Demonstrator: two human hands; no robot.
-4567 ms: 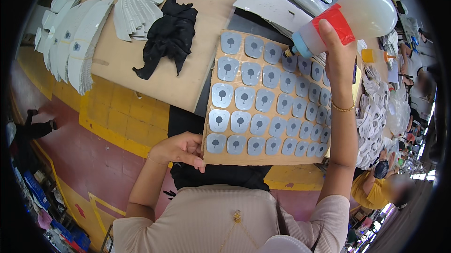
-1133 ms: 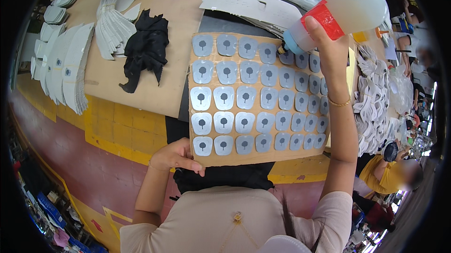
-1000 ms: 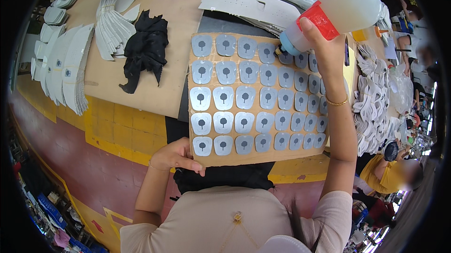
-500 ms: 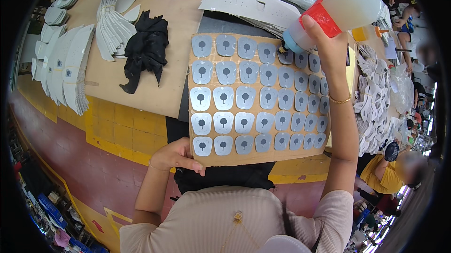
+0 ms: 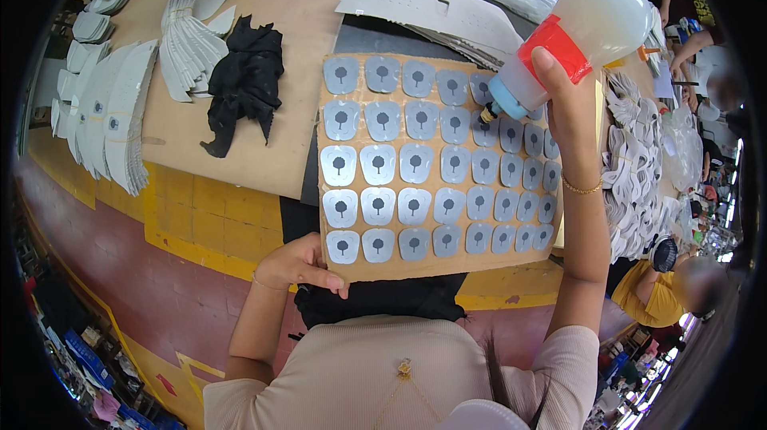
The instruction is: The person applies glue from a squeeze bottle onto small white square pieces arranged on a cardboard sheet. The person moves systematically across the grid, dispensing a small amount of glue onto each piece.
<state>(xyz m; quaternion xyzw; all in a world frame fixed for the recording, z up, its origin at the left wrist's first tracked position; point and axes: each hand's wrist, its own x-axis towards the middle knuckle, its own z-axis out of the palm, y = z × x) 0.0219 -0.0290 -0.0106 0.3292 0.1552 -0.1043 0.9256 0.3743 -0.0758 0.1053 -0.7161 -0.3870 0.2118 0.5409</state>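
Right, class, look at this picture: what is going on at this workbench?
A person is working over a cardboard sheet covered in rows of small grey pads. The right hand holds a squeeze bottle tipped down, its nozzle at a pad in the upper right of the sheet. The left hand grips the sheet's near left corner. Each pad shows a dark mark in its middle. Stacks of pale cut pieces and a black cloth lie on the table to the left.
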